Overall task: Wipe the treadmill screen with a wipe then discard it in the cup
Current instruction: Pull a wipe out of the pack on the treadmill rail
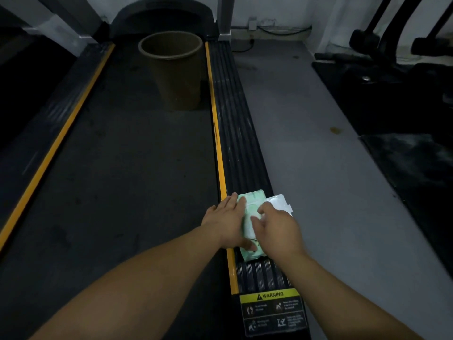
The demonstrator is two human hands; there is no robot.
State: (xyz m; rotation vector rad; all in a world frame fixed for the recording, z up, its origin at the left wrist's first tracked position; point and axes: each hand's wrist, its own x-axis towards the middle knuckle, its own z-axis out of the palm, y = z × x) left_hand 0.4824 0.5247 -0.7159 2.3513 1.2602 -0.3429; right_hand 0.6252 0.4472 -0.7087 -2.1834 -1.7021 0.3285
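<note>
A pale green pack of wipes [255, 198] lies on the treadmill's right side rail [235, 119], its white lid flap [279, 201] folded open to the right. My left hand [226, 220] rests flat on the pack's left side, holding it down. My right hand [277, 229] is over the pack's opening, fingers curled at it; whether they pinch a wipe is hidden. A brown paper cup [175, 69] stands upright and open at the far end of the treadmill belt [122, 168]. The treadmill screen is out of view.
Yellow stripes border the belt on both sides. A warning label [272, 312] sits at the rail's near end. Grey floor [318, 143] stretches to the right, with dark mats and black exercise equipment [392, 57] at the far right. Treadmill uprights rise at the back.
</note>
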